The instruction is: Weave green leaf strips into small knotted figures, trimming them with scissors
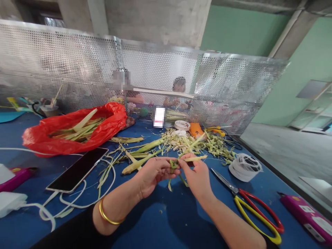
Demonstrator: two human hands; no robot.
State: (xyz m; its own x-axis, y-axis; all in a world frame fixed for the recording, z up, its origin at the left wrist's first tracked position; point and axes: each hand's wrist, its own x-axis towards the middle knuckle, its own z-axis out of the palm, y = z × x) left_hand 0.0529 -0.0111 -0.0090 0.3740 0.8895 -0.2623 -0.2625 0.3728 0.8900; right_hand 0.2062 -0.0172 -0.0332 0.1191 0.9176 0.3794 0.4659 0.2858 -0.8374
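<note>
My left hand [153, 174] and my right hand [195, 173] meet over the blue table [166, 221], both pinching a small green leaf strip [174, 165]. The strip is folded between the fingertips, and loose ends hang down below them. A pale strip [195, 158] sticks out to the right over my right hand. A gold bangle [105, 214] sits on my left wrist. Just beyond the hands lies a heap of green and yellow leaf strips [181, 141].
Scissors with red and yellow handles [254, 207] lie right of my right hand, beside a white spool [243, 166]. A phone [77, 169] on a white cable and a red bag of leaves [75, 131] lie left. A perforated metal screen [155, 69] stands behind, with people beyond it.
</note>
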